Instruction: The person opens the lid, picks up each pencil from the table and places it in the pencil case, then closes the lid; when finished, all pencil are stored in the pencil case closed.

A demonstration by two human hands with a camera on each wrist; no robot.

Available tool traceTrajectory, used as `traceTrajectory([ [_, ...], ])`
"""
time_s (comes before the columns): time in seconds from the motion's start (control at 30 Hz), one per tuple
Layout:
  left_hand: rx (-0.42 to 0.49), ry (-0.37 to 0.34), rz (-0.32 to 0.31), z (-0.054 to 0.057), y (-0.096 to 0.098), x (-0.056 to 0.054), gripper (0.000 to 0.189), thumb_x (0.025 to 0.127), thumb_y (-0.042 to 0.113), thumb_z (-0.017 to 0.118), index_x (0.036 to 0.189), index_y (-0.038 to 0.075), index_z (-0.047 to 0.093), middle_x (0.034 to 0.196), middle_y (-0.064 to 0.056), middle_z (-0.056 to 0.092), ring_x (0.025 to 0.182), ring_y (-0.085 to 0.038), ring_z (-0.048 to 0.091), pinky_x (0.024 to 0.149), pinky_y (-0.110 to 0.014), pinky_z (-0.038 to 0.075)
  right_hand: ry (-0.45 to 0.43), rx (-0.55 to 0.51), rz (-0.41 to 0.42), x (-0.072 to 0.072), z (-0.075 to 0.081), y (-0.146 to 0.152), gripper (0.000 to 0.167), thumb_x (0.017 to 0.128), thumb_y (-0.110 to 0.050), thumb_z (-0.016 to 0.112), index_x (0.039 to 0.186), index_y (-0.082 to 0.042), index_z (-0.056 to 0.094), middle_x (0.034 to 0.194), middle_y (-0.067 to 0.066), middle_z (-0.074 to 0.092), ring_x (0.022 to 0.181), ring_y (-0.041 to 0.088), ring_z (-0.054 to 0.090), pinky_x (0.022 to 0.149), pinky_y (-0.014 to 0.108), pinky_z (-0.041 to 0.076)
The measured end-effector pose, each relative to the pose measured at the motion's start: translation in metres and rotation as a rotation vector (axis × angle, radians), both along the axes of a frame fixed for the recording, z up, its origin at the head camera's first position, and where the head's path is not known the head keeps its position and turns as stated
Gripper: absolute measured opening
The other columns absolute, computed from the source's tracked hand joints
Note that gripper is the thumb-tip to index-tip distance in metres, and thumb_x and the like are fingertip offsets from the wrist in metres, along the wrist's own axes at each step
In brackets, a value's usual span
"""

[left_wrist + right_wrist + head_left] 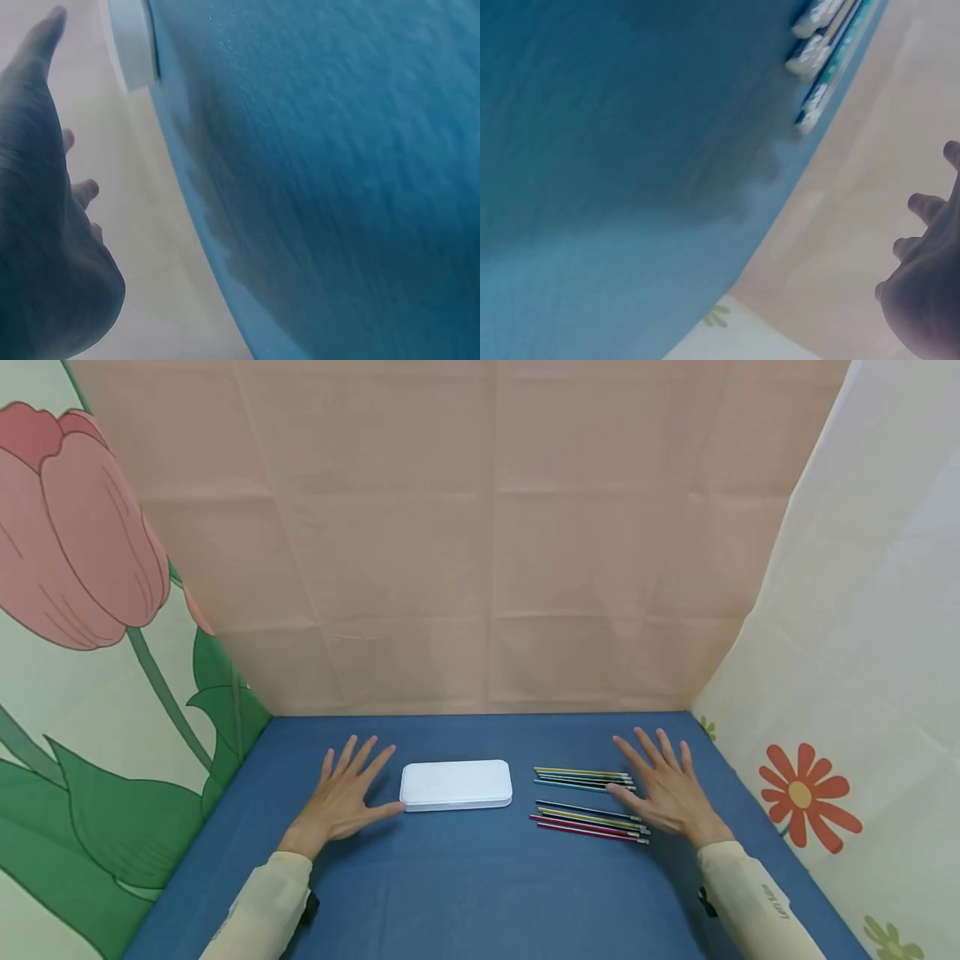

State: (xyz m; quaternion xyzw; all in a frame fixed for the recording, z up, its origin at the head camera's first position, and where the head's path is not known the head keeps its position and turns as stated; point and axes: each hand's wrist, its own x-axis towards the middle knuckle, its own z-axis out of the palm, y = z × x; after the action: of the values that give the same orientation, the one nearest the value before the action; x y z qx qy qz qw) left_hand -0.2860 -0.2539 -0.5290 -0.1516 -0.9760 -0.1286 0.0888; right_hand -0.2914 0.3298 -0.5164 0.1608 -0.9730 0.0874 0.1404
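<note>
A flat white case (456, 785) with rounded corners lies closed at the middle of the blue table. To its left my left hand (341, 802) is spread with nothing in it; its thumb tip comes near the case's lower left corner, and contact cannot be told. On the right lie two loose groups of slim pencils, a far group (577, 778) and a nearer group (588, 823) with red, yellow and dark ones. My right hand (670, 792), fingers spread and holding nothing, hovers over their right ends. In the right wrist view, pale pencil ends (810, 60) show.
A blue cloth (465, 893) covers the table. Behind it rises a creased beige backdrop (480, 543). A tulip-printed curtain (82, 685) stands on the left, and a white curtain with printed flowers (840, 635) on the right.
</note>
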Motion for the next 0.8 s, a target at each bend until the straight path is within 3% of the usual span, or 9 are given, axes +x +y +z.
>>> traceTrajectory([
  [0.8, 0.088, -0.031, -0.089, 0.001, 0.029, -0.002, 0.114, 0.091, 0.08, 0.077, 0.18, 0.025, 0.031, 0.19, -0.016, 0.023, 0.176, -0.053, 0.015, 0.137, -0.084, 0.01, -0.009, -0.011, 0.106, -0.004, 0.014, -0.073, 0.096, 0.098, -0.073, 0.069, 0.179, -0.037, 0.032, 0.191, 0.011, 0.022, 0.178, 0.051, 0.01, 0.139, 0.081, 0.005],
])
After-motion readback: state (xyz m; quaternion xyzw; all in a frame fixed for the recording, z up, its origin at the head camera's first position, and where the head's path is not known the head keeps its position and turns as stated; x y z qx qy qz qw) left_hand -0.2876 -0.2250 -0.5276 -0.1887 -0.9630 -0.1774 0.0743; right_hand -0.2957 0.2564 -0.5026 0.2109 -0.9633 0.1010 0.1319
